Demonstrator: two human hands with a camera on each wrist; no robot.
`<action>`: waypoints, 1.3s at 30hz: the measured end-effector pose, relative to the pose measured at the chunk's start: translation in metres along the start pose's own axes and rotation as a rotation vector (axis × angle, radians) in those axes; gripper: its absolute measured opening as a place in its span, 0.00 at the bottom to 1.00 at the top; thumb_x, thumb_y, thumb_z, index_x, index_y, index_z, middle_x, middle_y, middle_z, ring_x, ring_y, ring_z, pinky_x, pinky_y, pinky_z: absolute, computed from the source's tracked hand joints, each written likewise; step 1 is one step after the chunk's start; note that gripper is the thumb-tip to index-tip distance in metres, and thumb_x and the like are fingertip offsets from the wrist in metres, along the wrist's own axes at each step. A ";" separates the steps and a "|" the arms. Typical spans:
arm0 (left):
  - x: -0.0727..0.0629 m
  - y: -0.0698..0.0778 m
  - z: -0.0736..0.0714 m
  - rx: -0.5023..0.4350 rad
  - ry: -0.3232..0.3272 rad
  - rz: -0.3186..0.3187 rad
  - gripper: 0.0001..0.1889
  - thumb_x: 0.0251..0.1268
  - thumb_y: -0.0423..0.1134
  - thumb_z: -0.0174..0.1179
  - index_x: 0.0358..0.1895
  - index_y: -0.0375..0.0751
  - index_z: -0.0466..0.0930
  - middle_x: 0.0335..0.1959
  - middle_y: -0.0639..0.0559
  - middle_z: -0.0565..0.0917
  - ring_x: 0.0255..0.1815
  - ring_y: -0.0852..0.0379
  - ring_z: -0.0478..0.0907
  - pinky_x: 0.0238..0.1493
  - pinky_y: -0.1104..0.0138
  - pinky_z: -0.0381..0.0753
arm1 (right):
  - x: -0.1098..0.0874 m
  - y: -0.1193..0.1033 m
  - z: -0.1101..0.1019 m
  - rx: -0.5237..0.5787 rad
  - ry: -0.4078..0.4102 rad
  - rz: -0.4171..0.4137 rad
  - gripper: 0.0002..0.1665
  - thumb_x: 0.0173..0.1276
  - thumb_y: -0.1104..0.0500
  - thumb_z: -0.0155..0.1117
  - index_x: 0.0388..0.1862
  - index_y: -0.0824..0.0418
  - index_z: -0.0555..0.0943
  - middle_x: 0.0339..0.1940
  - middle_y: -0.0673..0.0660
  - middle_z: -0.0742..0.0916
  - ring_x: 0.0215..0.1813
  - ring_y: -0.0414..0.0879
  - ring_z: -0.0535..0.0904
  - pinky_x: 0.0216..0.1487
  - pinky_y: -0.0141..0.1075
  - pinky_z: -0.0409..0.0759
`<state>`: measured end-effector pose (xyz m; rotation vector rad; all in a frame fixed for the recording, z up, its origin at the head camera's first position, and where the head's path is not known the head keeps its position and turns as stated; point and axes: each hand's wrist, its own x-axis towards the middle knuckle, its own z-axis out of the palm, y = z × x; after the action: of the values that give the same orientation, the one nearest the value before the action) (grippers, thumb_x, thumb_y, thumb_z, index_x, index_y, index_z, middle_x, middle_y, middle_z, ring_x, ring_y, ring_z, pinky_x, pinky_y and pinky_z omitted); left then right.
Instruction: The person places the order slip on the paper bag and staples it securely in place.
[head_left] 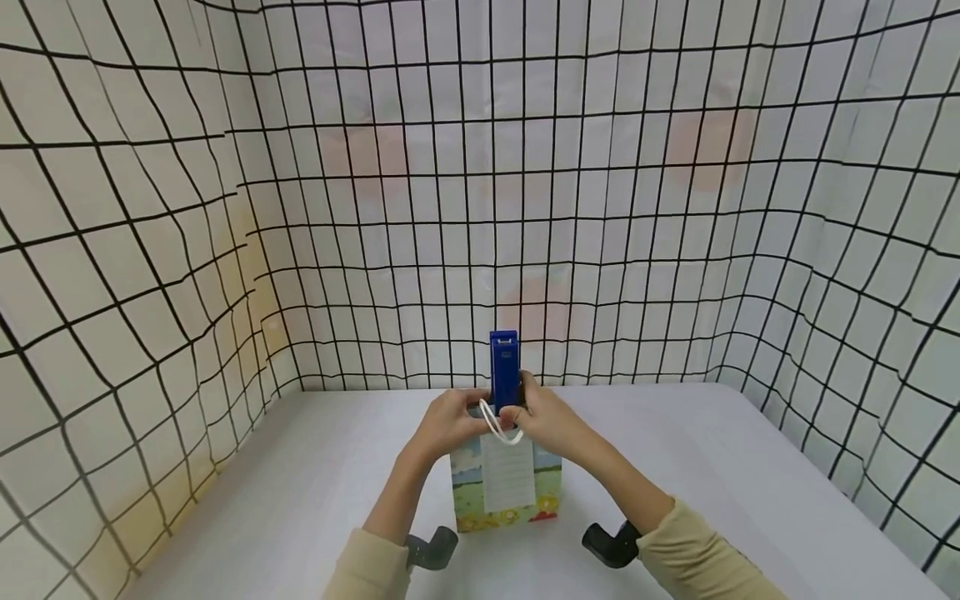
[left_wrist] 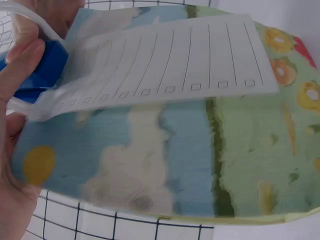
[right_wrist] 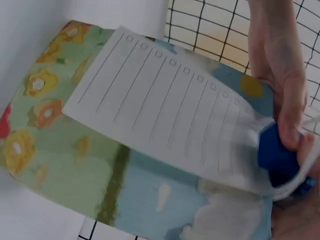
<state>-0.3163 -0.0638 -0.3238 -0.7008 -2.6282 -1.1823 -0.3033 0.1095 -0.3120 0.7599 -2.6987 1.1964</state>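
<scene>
A paper gift bag with a painted sky and flowers stands upright on the table, a lined checklist sheet against its front. A blue stapler points upward at the bag's top edge, its lower end over the top of the sheet. My right hand grips the stapler from the right. With thumb and fingers, my left hand pinches the bag's top edge beside it; the left thumb lies close against the stapler. A white cord handle loops in front of the stapler. The stapler's mouth is hidden.
A white table lies under the bag. Black netting over white sheets encloses the back and both sides. Black curved pieces sit at both wrists, near the bag's lower corners.
</scene>
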 end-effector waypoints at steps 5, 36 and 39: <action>0.000 -0.001 0.001 0.003 0.021 0.017 0.27 0.48 0.51 0.66 0.50 0.39 0.79 0.42 0.46 0.84 0.29 0.60 0.73 0.28 0.71 0.71 | 0.001 -0.001 0.006 0.001 0.068 0.001 0.27 0.69 0.58 0.51 0.61 0.70 0.60 0.42 0.62 0.83 0.40 0.46 0.80 0.40 0.40 0.78; 0.000 -0.008 -0.002 -0.029 -0.036 -0.034 0.30 0.50 0.52 0.64 0.56 0.40 0.74 0.51 0.45 0.81 0.37 0.58 0.75 0.41 0.63 0.75 | 0.001 0.001 -0.008 0.096 -0.090 0.012 0.38 0.69 0.48 0.50 0.68 0.66 0.50 0.63 0.68 0.71 0.63 0.59 0.70 0.58 0.52 0.71; -0.001 -0.007 -0.001 -0.031 -0.045 -0.037 0.30 0.51 0.52 0.64 0.57 0.41 0.74 0.51 0.45 0.81 0.40 0.57 0.76 0.44 0.60 0.76 | 0.000 0.003 -0.007 0.102 -0.087 0.002 0.38 0.69 0.49 0.50 0.69 0.67 0.49 0.63 0.69 0.71 0.63 0.60 0.70 0.58 0.52 0.71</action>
<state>-0.3191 -0.0689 -0.3280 -0.6957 -2.6759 -1.2339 -0.3058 0.1160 -0.3092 0.8419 -2.7248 1.3401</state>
